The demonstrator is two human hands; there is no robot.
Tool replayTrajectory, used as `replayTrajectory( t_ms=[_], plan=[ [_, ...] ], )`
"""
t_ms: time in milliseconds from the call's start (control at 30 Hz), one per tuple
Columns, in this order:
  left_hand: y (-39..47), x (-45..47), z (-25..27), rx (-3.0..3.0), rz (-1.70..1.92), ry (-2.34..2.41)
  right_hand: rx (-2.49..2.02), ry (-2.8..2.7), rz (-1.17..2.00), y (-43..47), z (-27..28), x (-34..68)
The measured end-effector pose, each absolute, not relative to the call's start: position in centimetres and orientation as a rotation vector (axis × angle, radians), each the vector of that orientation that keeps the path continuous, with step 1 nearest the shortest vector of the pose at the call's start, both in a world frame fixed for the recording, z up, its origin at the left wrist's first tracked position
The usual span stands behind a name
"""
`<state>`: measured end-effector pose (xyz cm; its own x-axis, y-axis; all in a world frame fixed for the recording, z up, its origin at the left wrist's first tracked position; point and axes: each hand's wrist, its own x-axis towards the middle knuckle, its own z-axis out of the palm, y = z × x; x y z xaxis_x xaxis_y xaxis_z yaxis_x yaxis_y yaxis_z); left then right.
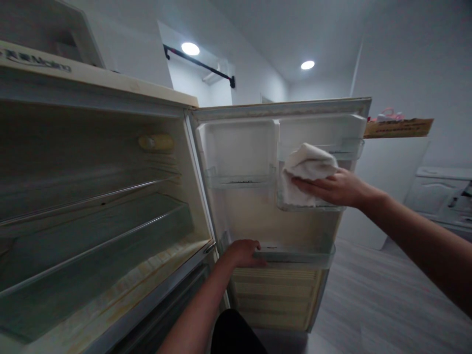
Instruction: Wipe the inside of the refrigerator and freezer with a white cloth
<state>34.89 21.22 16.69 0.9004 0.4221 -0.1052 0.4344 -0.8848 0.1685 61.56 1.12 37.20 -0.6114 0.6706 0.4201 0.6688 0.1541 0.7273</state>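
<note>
A white cloth [309, 160] is bunched in my right hand [332, 189], whose fingers are closed around it. The cloth lies against the middle-right door shelf [313, 208] and covers part of it. Lower down, my left hand [243, 253] grips the left part of the bottom door shelf [295, 256], with its thumb and fingers on either side of the clear rim. Both shelves are fixed to the inside of the swung-out refrigerator door [254, 211].
On the left stands the refrigerator body with glass shelves [147, 216], brown stains along its floor [140, 275] and a yellowish cylindrical fitting [157, 142]. Beyond the door are a cardboard box [398, 129] on a white surface, and a white cabinet [437, 194]. A dark knee [236, 334] shows below.
</note>
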Motion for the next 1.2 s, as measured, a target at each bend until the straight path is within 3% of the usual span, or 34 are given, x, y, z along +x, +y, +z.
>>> replayTrajectory(
  t_ms=[300,500,767,1033,1200],
  plan=[
    [21.4,33.1,16.8,2.851,-0.116,0.623,1.489,2.380,1.228,4.2,37.7,58.8],
    [21.0,33.3,17.1,2.833,-0.100,0.634,1.792,2.362,0.900,2.7,38.9,59.7],
    [21.2,33.7,16.8,2.877,-0.080,0.611,2.152,1.968,0.992,0.5,38.7,60.7],
    [21.4,34.4,16.5,2.867,-0.087,0.651,2.143,2.718,0.206,6.5,37.9,58.7],
    [21.2,34.4,16.7,2.887,-0.101,0.636,2.185,2.616,0.074,7.4,37.3,58.6]
  ],
)
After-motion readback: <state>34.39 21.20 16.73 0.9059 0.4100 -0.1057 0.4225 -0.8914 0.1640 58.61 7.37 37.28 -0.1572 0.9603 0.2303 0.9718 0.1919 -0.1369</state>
